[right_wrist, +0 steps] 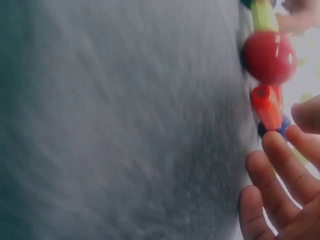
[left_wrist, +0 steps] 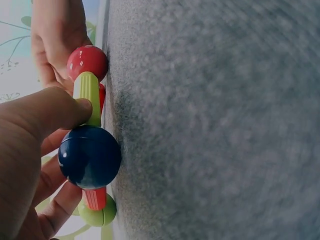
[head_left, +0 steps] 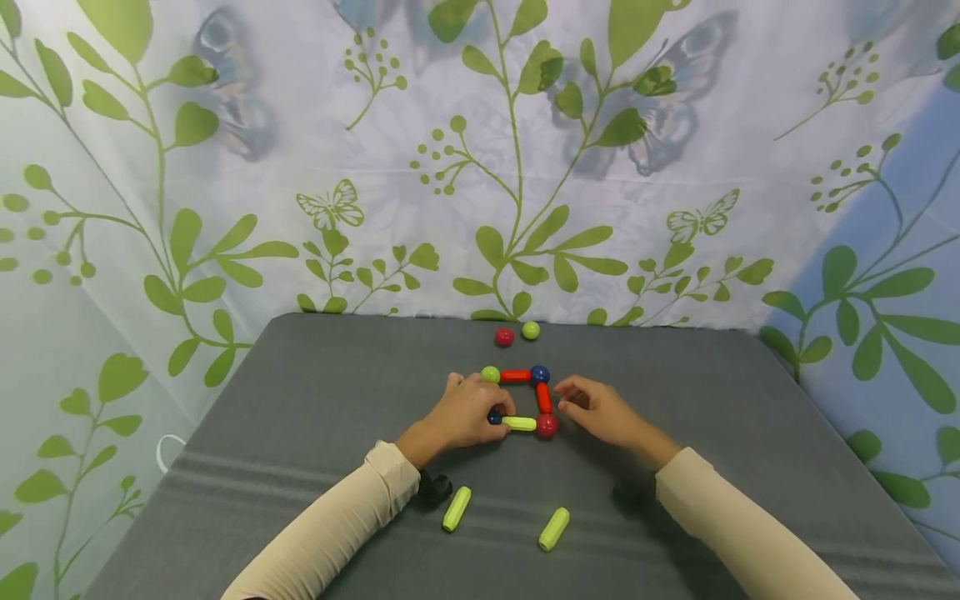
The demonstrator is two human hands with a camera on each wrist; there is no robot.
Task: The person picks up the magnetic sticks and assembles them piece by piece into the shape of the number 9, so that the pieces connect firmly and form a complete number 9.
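Observation:
A four-sided outline of magnetic rods and balls lies on the grey table (head_left: 315, 375). Its corners are a green ball (head_left: 491, 374), a blue ball (head_left: 540, 374), a red ball (head_left: 547, 426) and a second blue ball (left_wrist: 90, 157). My left hand (head_left: 468, 412) pinches the yellow-green rod (left_wrist: 88, 90) beside that second blue ball, thumb laid along it, other fingers behind. My right hand (head_left: 603, 412), fingers loosely bent, is just right of a red rod (head_left: 543, 398). In the right wrist view, the hollow end of a red rod (right_wrist: 270, 112) shows beneath the red ball.
Two loose yellow-green rods, one left (head_left: 457, 509) and one right (head_left: 555, 529), lie nearer the front. At the table's back edge rest a loose red ball (head_left: 505, 337) and a loose green ball (head_left: 531, 331). A leaf-patterned curtain (head_left: 390, 158) hangs behind.

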